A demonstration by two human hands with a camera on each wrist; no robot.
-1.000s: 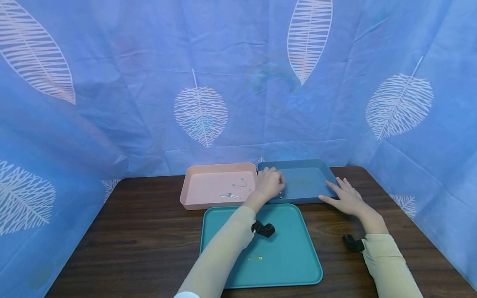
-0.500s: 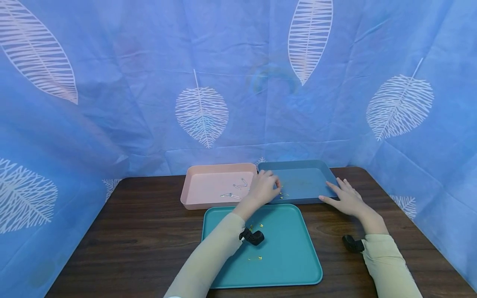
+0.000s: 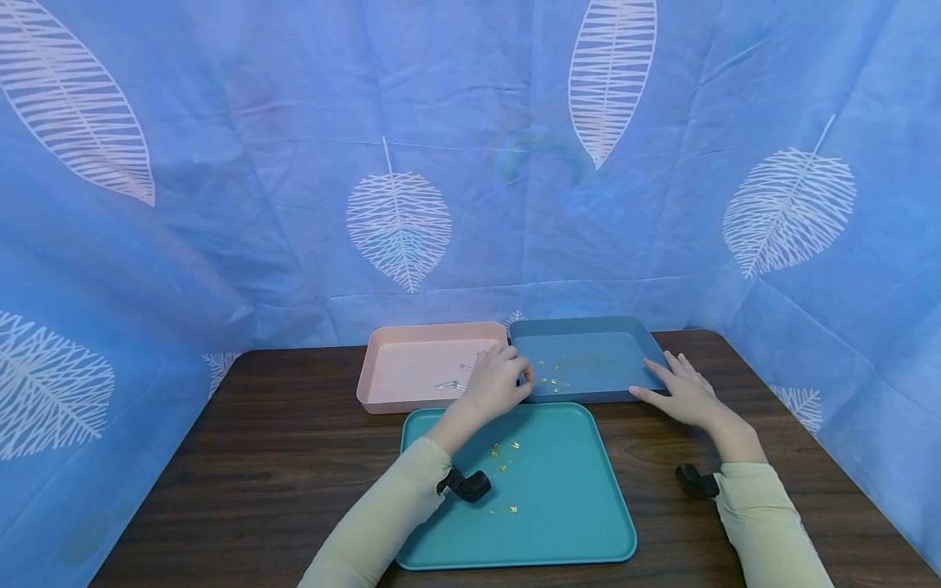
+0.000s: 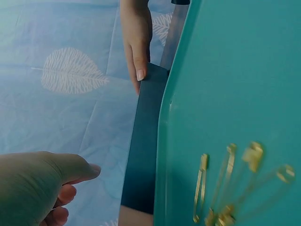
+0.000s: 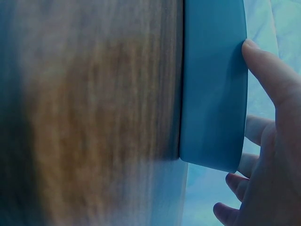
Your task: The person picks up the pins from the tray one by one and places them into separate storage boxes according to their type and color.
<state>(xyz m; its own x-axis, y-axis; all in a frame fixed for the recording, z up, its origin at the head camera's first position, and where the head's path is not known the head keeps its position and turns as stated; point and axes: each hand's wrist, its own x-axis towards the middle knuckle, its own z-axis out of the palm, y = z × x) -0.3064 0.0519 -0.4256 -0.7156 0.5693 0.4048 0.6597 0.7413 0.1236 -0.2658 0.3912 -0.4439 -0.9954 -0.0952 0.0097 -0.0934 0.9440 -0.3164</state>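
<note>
On the dark wood worktop (image 3: pixel 257 457) stand three shallow trays: a pink tray (image 3: pixel 412 371) at the back left, a blue tray (image 3: pixel 588 359) touching it on the right, and a larger teal tray (image 3: pixel 559 498) just in front of both. The left hand (image 3: pixel 494 384) hovers over the seam where the pink and blue trays meet, its fingers (image 3: pixel 515 369) loosely curled with the tips close together; whether they pinch anything I cannot tell, and the left wrist view shows only a relaxed thumb and curled fingers holding nothing visible. The right hand (image 3: pixel 680 392) rests against the near right corner of the blue tray, fingers straight and spread, the thumb lying along the tray's front wall. The small gold safety pins (image 3: pixel 551 381) are thin, shiny wire loops: a scatter of them lies on the floor of the blue tray just right of the left hand, and a few more gold pins (image 3: pixel 506 451) lie on the teal tray near the left wrist. Silver safety pins (image 3: pixel 450 385), larger and paler, lie in the pink tray. A blue leaf-print cloth (image 3: pixel 397 220) hangs behind.
</note>
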